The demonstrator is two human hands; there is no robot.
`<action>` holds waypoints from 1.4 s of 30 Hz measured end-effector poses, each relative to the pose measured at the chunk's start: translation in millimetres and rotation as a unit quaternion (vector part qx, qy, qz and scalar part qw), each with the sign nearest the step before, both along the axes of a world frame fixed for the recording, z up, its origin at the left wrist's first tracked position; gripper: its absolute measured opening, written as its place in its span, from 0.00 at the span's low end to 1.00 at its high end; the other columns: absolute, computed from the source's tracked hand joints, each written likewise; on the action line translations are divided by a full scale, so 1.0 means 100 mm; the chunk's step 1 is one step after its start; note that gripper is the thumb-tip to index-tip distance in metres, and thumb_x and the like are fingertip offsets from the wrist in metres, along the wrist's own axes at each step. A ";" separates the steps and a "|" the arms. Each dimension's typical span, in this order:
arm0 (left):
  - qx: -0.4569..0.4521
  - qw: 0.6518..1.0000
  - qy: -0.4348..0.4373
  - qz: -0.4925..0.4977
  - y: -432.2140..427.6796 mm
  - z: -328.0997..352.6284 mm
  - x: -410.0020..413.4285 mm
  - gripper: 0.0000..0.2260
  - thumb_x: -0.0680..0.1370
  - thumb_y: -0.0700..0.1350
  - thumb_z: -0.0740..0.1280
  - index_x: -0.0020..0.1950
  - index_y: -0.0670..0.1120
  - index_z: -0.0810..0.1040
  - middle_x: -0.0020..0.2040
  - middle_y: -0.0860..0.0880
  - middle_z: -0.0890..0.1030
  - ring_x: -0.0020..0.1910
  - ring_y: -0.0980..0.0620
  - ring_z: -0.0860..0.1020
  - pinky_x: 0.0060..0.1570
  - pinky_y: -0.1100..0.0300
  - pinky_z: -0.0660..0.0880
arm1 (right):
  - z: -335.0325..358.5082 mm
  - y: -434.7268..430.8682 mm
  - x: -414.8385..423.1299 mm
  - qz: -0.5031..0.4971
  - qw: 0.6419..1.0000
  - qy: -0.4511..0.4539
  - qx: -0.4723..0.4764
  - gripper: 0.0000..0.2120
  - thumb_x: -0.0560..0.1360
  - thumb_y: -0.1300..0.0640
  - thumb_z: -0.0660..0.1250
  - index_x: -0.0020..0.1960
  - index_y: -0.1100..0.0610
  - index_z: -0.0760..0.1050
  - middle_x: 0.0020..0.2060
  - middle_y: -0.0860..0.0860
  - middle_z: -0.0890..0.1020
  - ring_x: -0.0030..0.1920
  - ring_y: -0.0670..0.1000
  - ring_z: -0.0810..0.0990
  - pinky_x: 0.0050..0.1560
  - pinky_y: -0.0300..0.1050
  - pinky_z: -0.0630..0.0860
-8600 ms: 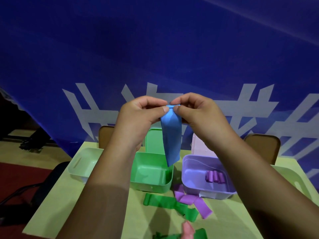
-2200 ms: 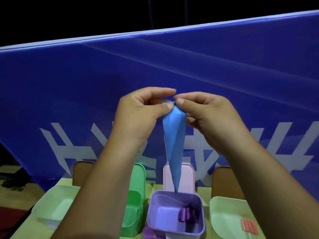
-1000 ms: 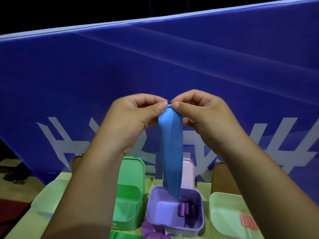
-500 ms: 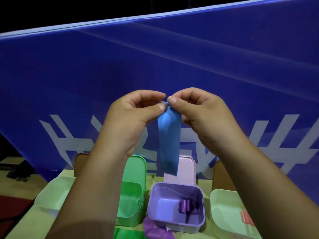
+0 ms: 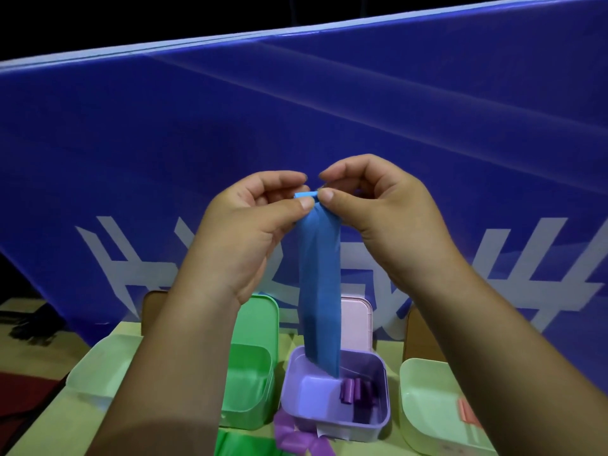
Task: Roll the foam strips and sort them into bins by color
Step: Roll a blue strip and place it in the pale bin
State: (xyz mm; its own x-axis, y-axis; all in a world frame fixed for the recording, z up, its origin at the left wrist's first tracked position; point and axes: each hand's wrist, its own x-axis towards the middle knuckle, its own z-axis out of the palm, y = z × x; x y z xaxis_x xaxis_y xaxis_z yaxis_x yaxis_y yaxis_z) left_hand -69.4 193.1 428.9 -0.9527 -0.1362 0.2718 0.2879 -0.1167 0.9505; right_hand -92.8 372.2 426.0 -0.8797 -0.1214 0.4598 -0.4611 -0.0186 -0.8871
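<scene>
Fingers [image 5: 304, 203] of left hand [image 5: 243, 232], right hand [image 5: 388, 218] pinch top of blue strip [image 5: 320, 291]; rest hangs below.

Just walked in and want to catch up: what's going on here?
A person holds a long blue foam strip up, left hand and right hand both pinching its top edge, where a small roll is begun. The rest hangs loose in front of a purple plastic bin holding rolled purple strips. A green plastic bin sits beside it.
</scene>
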 end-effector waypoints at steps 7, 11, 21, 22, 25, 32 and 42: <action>-0.086 0.995 0.016 0.046 0.02 -0.06 0.04 0.06 0.79 0.40 0.77 0.56 0.44 0.87 0.50 0.44 0.89 0.54 0.43 0.89 0.59 0.44 0.86 | -0.02 0.01 0.02 -0.008 1.000 0.021 0.020 0.06 0.78 0.62 0.76 0.53 0.54 0.83 0.47 0.47 0.87 0.50 0.48 0.86 0.54 0.45 0.84; -0.091 0.995 0.020 0.032 0.00 -0.06 0.02 0.07 0.79 0.37 0.76 0.56 0.45 0.87 0.50 0.45 0.89 0.53 0.45 0.88 0.57 0.49 0.86 | -0.03 0.02 0.02 0.005 1.000 0.009 0.011 0.08 0.78 0.65 0.75 0.54 0.56 0.82 0.50 0.50 0.88 0.53 0.51 0.86 0.58 0.48 0.84; -0.067 0.997 0.034 0.024 -0.03 -0.06 -0.02 0.07 0.78 0.35 0.76 0.53 0.45 0.87 0.47 0.46 0.88 0.50 0.49 0.87 0.56 0.52 0.85 | -0.08 0.04 -0.01 0.038 0.996 -0.078 0.004 0.08 0.80 0.54 0.74 0.58 0.53 0.85 0.50 0.51 0.89 0.55 0.52 0.88 0.57 0.53 0.86; -0.069 0.997 0.035 0.023 -0.03 -0.06 -0.03 0.07 0.78 0.34 0.76 0.53 0.45 0.87 0.46 0.47 0.88 0.50 0.49 0.87 0.57 0.52 0.85 | -0.08 0.04 0.00 0.039 0.996 -0.078 0.006 0.07 0.81 0.54 0.73 0.57 0.53 0.86 0.50 0.51 0.89 0.54 0.52 0.88 0.56 0.51 0.86; -0.057 0.998 0.029 0.012 -0.03 -0.08 -0.04 0.08 0.78 0.33 0.76 0.52 0.44 0.87 0.45 0.48 0.87 0.50 0.49 0.86 0.58 0.52 0.85 | -0.08 0.04 0.00 0.028 0.997 -0.070 0.016 0.07 0.81 0.54 0.72 0.56 0.54 0.86 0.48 0.50 0.89 0.53 0.51 0.88 0.52 0.47 0.87; -0.028 0.999 0.001 -0.027 -0.04 -0.13 -0.05 0.11 0.78 0.31 0.74 0.58 0.43 0.86 0.50 0.45 0.86 0.55 0.47 0.86 0.60 0.54 0.84 | -0.14 0.02 -0.04 0.000 0.998 -0.057 0.030 0.05 0.81 0.54 0.73 0.55 0.50 0.86 0.46 0.49 0.88 0.49 0.50 0.87 0.49 0.46 0.85; -0.044 0.999 0.001 0.026 0.03 -0.18 -0.09 0.06 0.81 0.36 0.74 0.57 0.42 0.86 0.53 0.42 0.89 0.56 0.42 0.88 0.60 0.46 0.85 | -0.16 0.05 -0.08 0.012 0.998 -0.052 0.015 0.06 0.80 0.58 0.74 0.57 0.52 0.85 0.47 0.50 0.88 0.51 0.49 0.88 0.54 0.48 0.86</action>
State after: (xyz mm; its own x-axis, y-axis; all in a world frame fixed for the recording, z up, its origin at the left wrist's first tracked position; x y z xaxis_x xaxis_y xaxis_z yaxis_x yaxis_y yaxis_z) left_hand -78.1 196.0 411.3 -0.9445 -0.1603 0.2867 0.2932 -0.0182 0.9559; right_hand -100.6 377.5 410.5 -0.9192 -0.1555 0.3618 -0.3660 -0.0014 -0.9306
